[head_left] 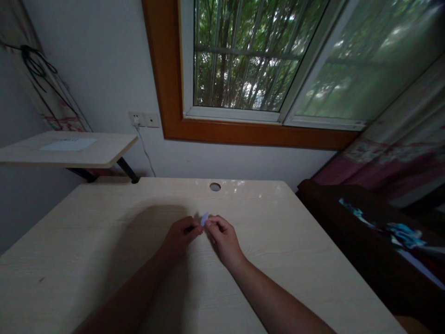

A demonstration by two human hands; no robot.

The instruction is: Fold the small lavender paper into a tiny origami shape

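Observation:
Between my two hands is a small, pale lavender piece that looks like folded paper [204, 218], held just over the desk [271, 222]. The fingertips of my left hand [181, 234] pinch its left lower edge. From the other side, the thumb and fingers of my right hand [224, 236] are closed on its right edge. My fingertips hide the lower part of the piece, so its full shape cannot be made out.
A round cable hole [215, 186] sits near the desk's back edge. At the back left, a raised shelf [114, 150] bears a white sheet [69, 144]. Behind are a wall socket [143, 119] and a window [250, 60]. Cloths [405, 235] lie on dark furniture at right.

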